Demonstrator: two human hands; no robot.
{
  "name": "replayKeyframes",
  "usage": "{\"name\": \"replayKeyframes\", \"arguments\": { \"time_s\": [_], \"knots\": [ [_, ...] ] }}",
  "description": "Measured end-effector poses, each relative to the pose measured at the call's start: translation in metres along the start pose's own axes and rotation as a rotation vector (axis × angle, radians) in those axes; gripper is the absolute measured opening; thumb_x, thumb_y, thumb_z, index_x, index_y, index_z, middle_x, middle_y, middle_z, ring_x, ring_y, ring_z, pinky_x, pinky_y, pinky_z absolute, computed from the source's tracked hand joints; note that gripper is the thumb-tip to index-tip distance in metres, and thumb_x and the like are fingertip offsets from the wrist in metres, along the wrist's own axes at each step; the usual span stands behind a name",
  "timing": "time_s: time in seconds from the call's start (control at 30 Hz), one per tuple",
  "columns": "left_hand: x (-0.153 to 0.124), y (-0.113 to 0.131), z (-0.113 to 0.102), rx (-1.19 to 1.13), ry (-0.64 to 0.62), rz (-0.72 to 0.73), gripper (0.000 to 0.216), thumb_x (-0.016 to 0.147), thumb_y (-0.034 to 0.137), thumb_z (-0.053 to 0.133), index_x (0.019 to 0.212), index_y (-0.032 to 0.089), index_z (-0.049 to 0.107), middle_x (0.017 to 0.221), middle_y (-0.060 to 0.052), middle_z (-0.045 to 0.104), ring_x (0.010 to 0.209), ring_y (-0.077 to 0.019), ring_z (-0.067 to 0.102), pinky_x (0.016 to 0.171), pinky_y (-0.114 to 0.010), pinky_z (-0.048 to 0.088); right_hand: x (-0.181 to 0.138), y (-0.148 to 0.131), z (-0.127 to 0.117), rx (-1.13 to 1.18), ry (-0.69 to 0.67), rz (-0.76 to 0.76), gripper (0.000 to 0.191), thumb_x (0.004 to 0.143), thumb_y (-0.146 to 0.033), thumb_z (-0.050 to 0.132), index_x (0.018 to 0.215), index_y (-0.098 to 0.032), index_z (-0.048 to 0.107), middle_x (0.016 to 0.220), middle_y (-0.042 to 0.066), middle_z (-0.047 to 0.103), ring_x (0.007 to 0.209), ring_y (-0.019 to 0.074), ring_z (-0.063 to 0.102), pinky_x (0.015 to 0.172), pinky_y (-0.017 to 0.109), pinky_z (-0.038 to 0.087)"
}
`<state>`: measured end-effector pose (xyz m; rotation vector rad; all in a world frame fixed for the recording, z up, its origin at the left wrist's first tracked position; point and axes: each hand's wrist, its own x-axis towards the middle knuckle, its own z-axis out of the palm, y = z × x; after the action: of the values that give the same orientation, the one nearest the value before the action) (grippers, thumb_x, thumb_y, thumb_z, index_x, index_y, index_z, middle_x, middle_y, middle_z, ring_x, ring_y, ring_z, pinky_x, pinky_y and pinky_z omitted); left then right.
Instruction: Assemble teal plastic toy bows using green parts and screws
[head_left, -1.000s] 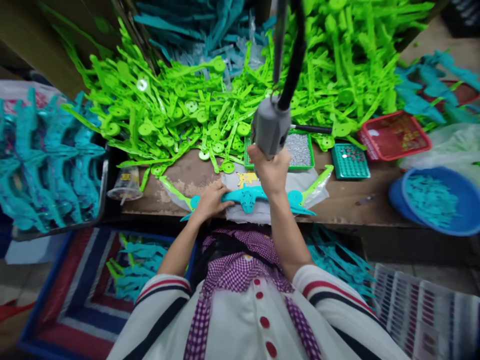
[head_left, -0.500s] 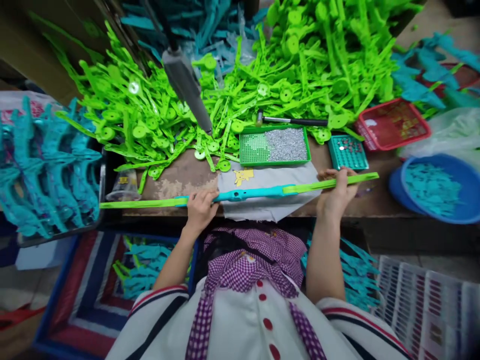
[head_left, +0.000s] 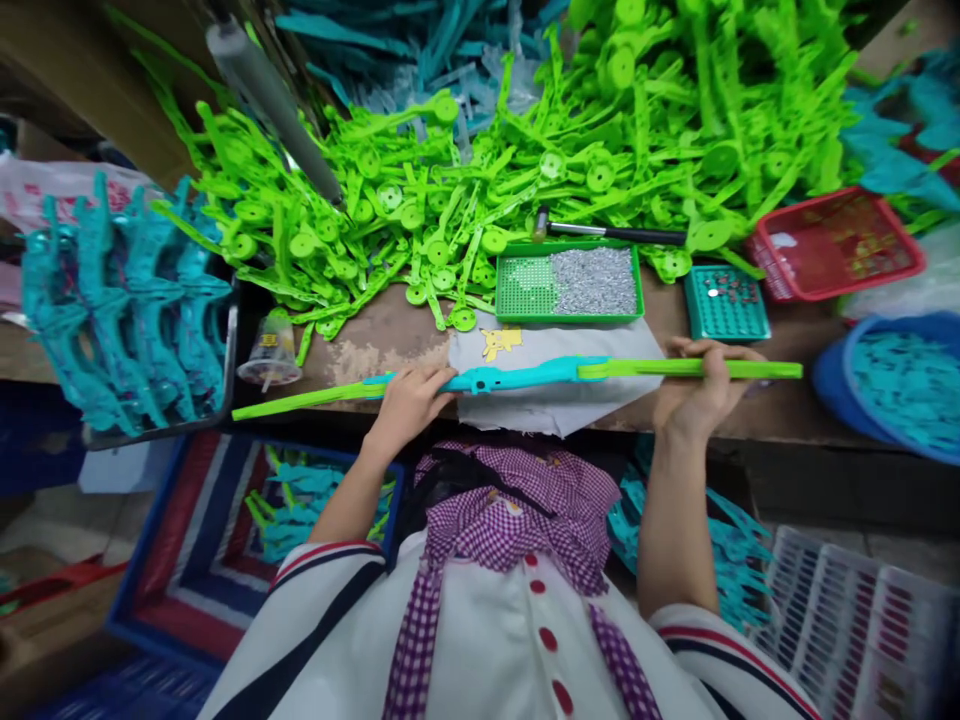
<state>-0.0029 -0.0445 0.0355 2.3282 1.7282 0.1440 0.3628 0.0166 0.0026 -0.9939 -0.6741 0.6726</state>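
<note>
A long plastic toy bow (head_left: 525, 376), with a teal middle and a slim green arm at each end, lies nearly level across my front, above the bench edge. My left hand (head_left: 412, 402) is wrapped round the left end of the teal part. Over on the right, my right hand (head_left: 703, 392) holds the right green arm, its thumb in front and fingers behind. Beneath the bow is a grey cloth (head_left: 559, 410) with a yellow cartoon figure. Just beyond it stands a green tray (head_left: 525, 320) partly filled with small silvery metal pieces.
Loose green arms (head_left: 420, 215) are heaped along the back. A hammer (head_left: 615, 233), a teal tray (head_left: 727, 325), a red basket (head_left: 844, 287) and a blue tub (head_left: 840, 375) stand to the right. Stacked teal parts (head_left: 105, 310) and a clear cup (head_left: 268, 350) are at left. A grey tool (head_left: 274, 110) hangs overhead.
The whole view has shifted, so the bench items appear further right. The bow's right green arm is more level. My right hand has opened its grip slightly, its fingers spreading behind the arm.
</note>
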Motion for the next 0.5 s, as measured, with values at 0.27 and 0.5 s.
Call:
{"name": "replayKeyframes", "arguments": {
  "time_s": [0.27,0.5],
  "knots": [
    [-0.005,-0.01,0.022,0.002,-0.179,0.144,0.054,0.096,0.043,0.062,0.147,0.027,0.053,0.127,-0.014,0.069,0.118,-0.031,0.066,0.103,-0.044,0.047,-0.024,0.006,-0.061,-0.276,-0.065,0.431,0.056,0.061,-0.064,0.081,0.088,-0.02,0.059,0.076,-0.002,0.064,0.059,0.0115,0.059,0.055,0.025,0.049],
    [-0.002,-0.014,0.032,0.008,-0.251,0.145,0.077,0.094,0.062,0.057,0.158,0.024,0.037,0.115,-0.014,0.073,0.11,-0.0317,0.068,0.101,-0.043,0.047,-0.02,-0.065,-0.088,-0.848,-0.866,0.722,0.051,0.071,-0.072,0.074,0.069,-0.022,0.068,0.05,0.001,0.057,0.039,0.0151,0.05,0.035,0.027,0.04]
  ]
}}
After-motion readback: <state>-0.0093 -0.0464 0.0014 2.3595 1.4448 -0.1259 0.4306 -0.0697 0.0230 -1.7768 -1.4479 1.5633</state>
